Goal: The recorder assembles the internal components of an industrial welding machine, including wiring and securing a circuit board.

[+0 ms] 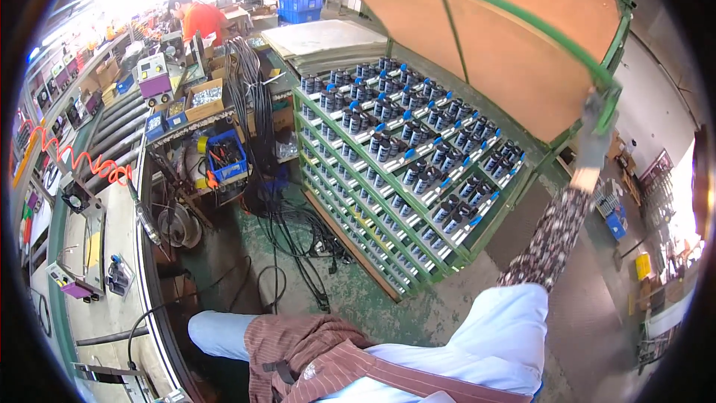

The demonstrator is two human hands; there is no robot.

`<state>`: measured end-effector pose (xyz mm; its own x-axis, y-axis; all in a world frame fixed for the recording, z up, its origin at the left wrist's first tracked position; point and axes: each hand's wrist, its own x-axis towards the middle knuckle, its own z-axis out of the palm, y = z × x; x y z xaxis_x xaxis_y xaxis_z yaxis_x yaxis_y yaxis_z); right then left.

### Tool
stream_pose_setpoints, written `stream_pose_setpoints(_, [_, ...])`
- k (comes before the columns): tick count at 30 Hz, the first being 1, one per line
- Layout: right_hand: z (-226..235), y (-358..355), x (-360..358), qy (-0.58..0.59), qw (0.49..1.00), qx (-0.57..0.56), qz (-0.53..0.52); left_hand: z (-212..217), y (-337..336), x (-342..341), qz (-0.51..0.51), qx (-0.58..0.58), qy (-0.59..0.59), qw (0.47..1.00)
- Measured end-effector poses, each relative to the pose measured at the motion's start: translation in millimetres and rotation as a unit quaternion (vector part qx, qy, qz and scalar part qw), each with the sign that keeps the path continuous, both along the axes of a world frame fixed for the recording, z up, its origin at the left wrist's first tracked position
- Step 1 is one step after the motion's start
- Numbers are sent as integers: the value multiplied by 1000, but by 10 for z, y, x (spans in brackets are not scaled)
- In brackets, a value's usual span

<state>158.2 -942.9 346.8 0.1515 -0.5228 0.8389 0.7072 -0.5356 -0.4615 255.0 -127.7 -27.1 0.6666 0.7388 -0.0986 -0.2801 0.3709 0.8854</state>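
Observation:
My right arm, in a dark patterned sleeve cover, reaches out to the far right. My right hand (pixel 594 134), in a grey glove, is closed on the corner of a green-framed tray (pixel 418 11) with a brown board panel. This tray is tilted up above a stack of green metal trays (pixel 388 205). The top tray of the stack carries rows of black cylindrical parts (pixel 382 148) with pale labels and blue bits among them. My left hand is not in view.
A workbench with a soldering-style control box (pixel 154 78) and a coiled orange air hose (pixel 82 155) runs along the left. Black cables (pixel 287 216) hang down and lie on the floor. Flat boards (pixel 324 37) are stacked behind the trays. Another person (pixel 201 19) in orange works further back.

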Motion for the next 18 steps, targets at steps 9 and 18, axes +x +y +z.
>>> stream_pose_setpoints(9, [638,-1822,584,167,744,-230,-605,-247,638,-454,35,14,-25,999])
stream_pose_setpoints(18, [64,-2919,1024,554,491,-65,-669,-454,1148,-768,116,-25,8,993])
